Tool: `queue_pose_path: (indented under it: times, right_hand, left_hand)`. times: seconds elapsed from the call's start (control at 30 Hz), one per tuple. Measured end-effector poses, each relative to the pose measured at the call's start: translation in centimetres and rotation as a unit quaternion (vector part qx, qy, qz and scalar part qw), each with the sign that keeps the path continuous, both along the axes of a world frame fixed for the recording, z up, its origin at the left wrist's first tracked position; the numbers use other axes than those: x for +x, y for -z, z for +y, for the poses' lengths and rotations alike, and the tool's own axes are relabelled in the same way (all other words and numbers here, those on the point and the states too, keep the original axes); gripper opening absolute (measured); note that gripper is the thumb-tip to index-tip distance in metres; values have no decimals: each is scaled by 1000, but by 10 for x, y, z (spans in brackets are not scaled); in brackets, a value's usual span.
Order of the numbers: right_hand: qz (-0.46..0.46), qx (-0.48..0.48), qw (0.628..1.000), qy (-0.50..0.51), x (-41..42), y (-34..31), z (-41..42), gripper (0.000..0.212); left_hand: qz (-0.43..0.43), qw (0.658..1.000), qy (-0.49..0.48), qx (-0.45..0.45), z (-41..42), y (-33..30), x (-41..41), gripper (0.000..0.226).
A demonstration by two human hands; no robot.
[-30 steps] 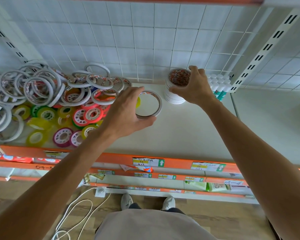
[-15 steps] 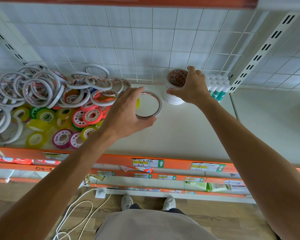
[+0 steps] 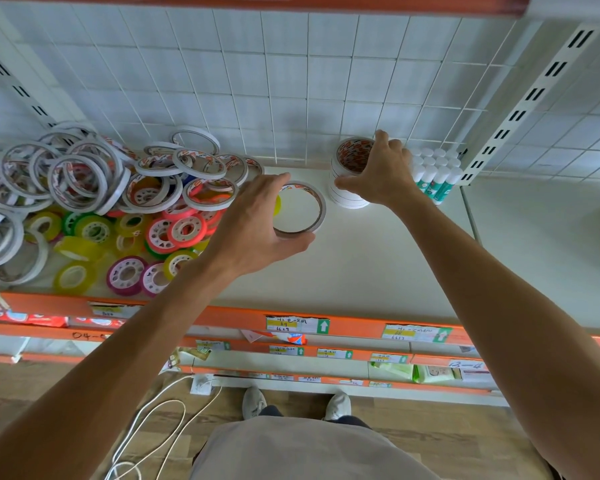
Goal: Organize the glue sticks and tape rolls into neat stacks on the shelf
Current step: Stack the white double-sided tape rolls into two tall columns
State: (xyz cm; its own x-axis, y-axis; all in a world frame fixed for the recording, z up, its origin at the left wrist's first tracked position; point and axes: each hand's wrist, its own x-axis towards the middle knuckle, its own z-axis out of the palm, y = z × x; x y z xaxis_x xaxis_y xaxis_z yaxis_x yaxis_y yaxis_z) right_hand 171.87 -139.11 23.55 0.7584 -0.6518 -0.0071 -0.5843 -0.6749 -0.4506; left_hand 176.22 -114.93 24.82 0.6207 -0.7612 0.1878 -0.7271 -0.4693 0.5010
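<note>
Between the two outstretched forearms, on the white shelf (image 3: 378,258), the left hand (image 3: 257,223) reaches forward with the palm down and pinches a thin white tape roll (image 3: 300,208), thumb curled under its near edge and fingers arched over its far left rim, so the ring sits level just above the shelf surface. Just to the right of that hand, the right hand (image 3: 381,171) is angled inward and clasps the neat stack of white tape rolls (image 3: 349,178) standing against the back grid: the thumb presses the stack's near side and the fingers curl over its top rim, beside the printed inner core. Immediately right of the right hand, a cluster of glue sticks (image 3: 437,171) stands upright with white caps, touching the corner by the slotted upright. Well to the left of the left hand lies a loose pile of tape rolls (image 3: 94,202), white rings heaped over yellow, pink, green and red ones.
</note>
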Motion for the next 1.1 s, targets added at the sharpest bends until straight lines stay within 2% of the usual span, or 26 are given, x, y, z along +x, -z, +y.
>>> queue_pose_path:
  times: [0.47,0.67,0.73,0.93,1.03,1.1]
  right_hand:
    - [-15,12,999,38,8,6,6,100]
    - [-24,31,999,16,-10,-5,6,122]
    - [-35,26,999,-6,-28,-11,8,123]
    - [-51,0,998,-43,-79,-12,15,97]
    - [-59,-16,997,-53,-91,-5,15,75]
    - [-51,-24,997,-59,-98,-1,14,68]
  left_hand:
    - [-1,1000,2,-2,1,1,0,88]
    - [-8,1000,10,-13,-1,1,2,90]
    - [-13,1000,8,-19,-4,1,5,89]
    - [-14,1000,-4,-28,-51,-5,13,82]
    - [-2,1000,-7,12,-93,-11,16,79]
    - [0,1000,-6,29,-118,-13,18,75]
